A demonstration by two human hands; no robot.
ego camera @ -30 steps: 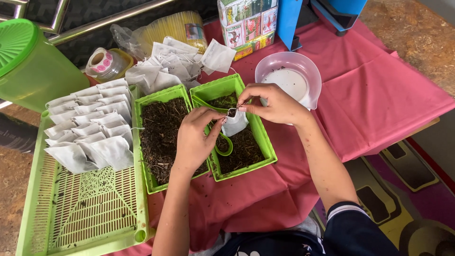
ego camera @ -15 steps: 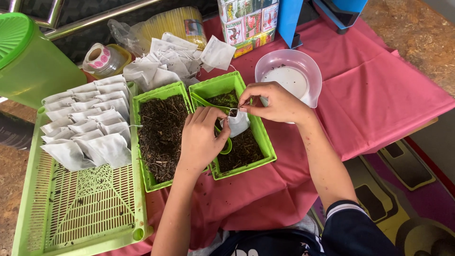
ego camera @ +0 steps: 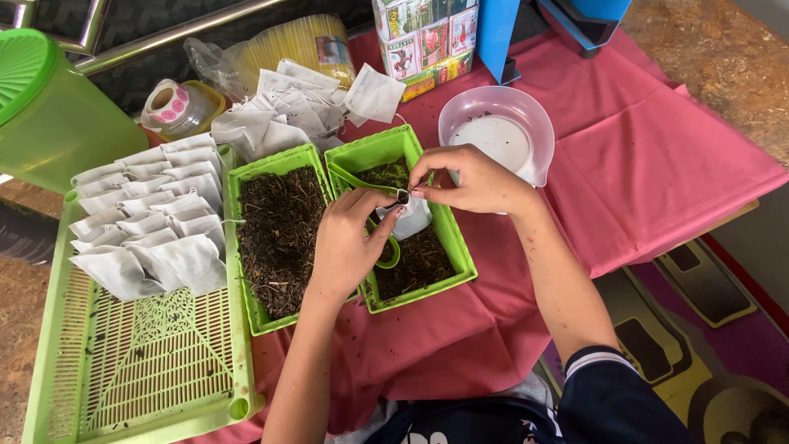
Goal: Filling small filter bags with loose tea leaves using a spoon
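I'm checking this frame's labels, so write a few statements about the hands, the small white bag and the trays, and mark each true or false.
1. Both hands hold the small white bag over the right-hand green tub. True: the left hand and the right hand pinch its top.
2. The filled white bags lie in rows on the green slatted tray. True.
3. The pink bowl is full of dark loose leaf. False: only a pale bottom shows inside.
4. The green scoop lies on the pink cloth. False: it lies in the right-hand tub, on the leaf.
5. The left-hand green tub is empty. False: it is full of dark loose leaf.
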